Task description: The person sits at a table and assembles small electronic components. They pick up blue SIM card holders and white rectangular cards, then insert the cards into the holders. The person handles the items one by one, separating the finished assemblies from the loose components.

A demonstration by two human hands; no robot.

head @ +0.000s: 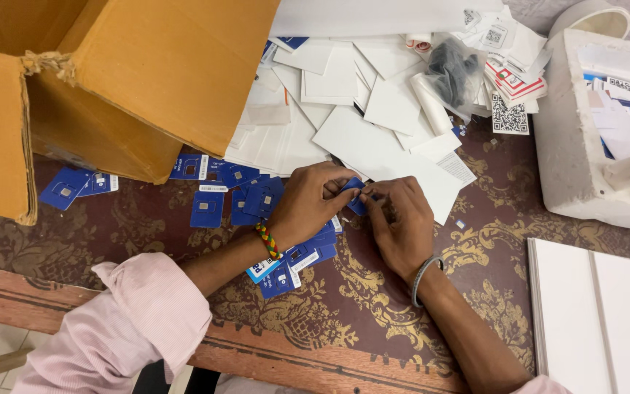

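Left hand (308,201) and right hand (400,222): fingers of both pinch one blue SIM card (354,191) (roughly a dozen more cards (206,208) lie left of the fingers).

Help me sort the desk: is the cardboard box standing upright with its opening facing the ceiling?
No, the cardboard box lies tipped on its side, flaps open toward the blue cards scattered on the table.

Small blue card (355,191) mostly hidden between fingertips of both hands. Cardboard box (74,80) cut off at the top and left edges. White panels (599,321) at the desk's right edge run out of view.
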